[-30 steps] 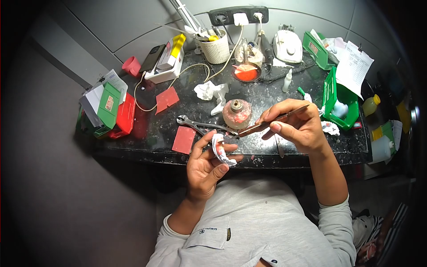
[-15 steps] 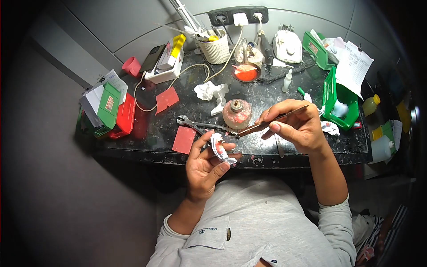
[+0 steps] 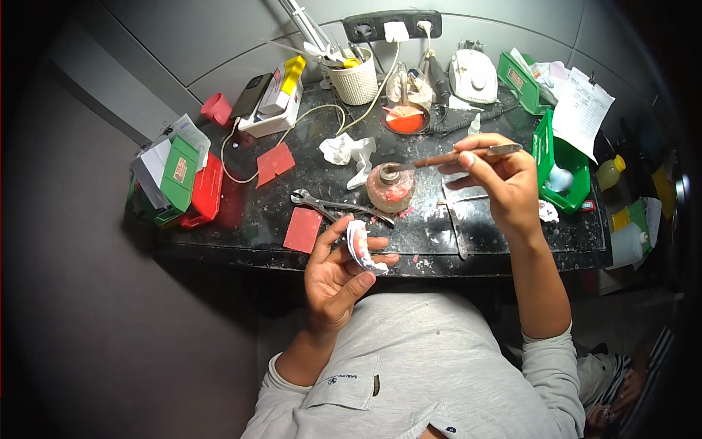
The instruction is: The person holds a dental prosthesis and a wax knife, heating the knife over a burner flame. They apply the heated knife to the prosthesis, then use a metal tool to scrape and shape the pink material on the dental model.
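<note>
My left hand is closed around the edge of a white dental cast with pink wax along its arch, held tilted over the table's front edge. A wax knife with a brown handle and metal ends is pinched in my right hand. Its blade reaches left to the wick at the top of a glass spirit burner smeared with pink wax. I cannot make out a flame. Just behind the cast lie metal pliers and a pink wax sheet.
Another slim metal tool lies right of the burner. Behind it are crumpled tissue and a dish of red wax. A green box stands right, red and green boxes left. A second person's hand shows at lower right.
My right hand has moved up and slightly right, taking the wax knife's blade from beside the cast to the burner's wick. My left hand and the cast have barely moved.
</note>
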Tool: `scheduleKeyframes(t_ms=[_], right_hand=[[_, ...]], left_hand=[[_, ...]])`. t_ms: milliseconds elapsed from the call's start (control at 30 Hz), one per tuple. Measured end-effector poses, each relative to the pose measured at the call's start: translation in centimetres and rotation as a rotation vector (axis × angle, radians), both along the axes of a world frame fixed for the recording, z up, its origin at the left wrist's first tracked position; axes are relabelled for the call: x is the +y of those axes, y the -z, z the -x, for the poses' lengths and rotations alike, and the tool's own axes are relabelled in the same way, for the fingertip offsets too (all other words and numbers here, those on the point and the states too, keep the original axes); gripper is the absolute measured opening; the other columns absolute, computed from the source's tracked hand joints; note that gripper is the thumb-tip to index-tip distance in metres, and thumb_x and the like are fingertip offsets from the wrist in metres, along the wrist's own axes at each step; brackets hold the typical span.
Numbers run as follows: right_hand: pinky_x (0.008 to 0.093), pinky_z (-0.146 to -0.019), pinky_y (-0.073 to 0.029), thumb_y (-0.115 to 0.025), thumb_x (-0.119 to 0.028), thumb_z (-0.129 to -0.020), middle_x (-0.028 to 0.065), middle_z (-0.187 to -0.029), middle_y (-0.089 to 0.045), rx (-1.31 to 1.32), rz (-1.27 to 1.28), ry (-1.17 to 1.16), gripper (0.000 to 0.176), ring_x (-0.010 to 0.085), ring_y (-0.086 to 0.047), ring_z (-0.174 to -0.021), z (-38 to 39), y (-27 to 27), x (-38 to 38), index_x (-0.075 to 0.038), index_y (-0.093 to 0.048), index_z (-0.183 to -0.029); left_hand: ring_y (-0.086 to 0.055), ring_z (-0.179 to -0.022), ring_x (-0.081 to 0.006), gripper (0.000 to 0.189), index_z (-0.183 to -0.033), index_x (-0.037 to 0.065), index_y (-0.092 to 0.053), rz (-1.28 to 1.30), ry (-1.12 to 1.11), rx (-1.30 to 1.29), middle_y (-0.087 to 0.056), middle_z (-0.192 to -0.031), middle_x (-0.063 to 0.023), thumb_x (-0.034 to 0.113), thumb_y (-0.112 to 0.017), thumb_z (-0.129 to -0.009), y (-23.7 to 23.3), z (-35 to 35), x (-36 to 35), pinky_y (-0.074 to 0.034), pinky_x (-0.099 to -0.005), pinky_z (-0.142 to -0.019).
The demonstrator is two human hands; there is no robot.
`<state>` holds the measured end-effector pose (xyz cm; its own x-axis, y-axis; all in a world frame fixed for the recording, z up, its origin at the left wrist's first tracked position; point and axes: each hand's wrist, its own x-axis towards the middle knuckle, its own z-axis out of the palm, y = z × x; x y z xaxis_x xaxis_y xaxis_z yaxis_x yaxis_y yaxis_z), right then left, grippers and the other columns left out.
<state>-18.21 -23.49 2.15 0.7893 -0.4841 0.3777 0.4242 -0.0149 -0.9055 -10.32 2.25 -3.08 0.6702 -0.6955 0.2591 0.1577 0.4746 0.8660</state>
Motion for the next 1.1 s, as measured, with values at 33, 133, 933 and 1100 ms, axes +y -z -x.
scheduleKeyframes(t_ms=[33, 133, 933, 1100], right_hand=[[0.0308, -0.068, -0.062, -0.066, -0.008, -0.095, 0.0152, -0.095, -0.072, 0.031, 0.002, 0.065, 0.017, 0.0218, -0.073, -0.084, -0.19, 0.11, -0.08, 0.005, -0.065, -0.106], [0.0301, -0.067, -0.062, -0.066, -0.008, -0.095, 0.0153, -0.095, -0.072, 0.043, -0.008, 0.12, 0.016, 0.0214, -0.074, -0.083, -0.26, 0.19, -0.33, 0.005, -0.065, -0.106], [0.029, -0.066, -0.062, -0.066, -0.009, -0.095, 0.0148, -0.094, -0.072, 0.024, 0.023, 0.115, 0.018, 0.0205, -0.073, -0.086, -0.38, 0.36, -0.1, 0.004, -0.065, -0.107], [0.0292, -0.067, -0.062, -0.066, -0.009, -0.095, 0.0147, -0.094, -0.072, 0.023, 0.036, 0.112, 0.018, 0.0206, -0.073, -0.086, -0.32, 0.31, -0.12, 0.005, -0.065, -0.107]], left_hand=[[-0.068, -0.106, -0.0364, 0.074, -0.149, -0.004, -0.027, 0.003, 0.006, -0.011, -0.06, -0.121, -0.0296, 0.0, -0.067, -0.087, 0.0, -0.02, 0.06, -0.055, -0.047, -0.095], [-0.067, -0.107, -0.0376, 0.075, -0.149, -0.002, -0.027, 0.003, -0.001, -0.033, -0.06, -0.122, -0.0293, -0.002, -0.067, -0.086, 0.03, 0.11, 0.08, -0.054, -0.0474, -0.095], [-0.062, -0.117, -0.0389, 0.078, -0.149, 0.007, -0.027, -0.003, -0.04, -0.072, -0.058, -0.126, -0.029, -0.008, -0.066, -0.084, 0.38, 0.21, 0.11, -0.047, -0.0534, -0.106], [-0.06, -0.12, -0.0354, 0.078, -0.149, 0.007, -0.026, 0.004, -0.049, -0.072, -0.059, -0.125, -0.0285, -0.008, -0.066, -0.084, 0.37, 0.21, 0.03, -0.047, -0.0549, -0.106]])
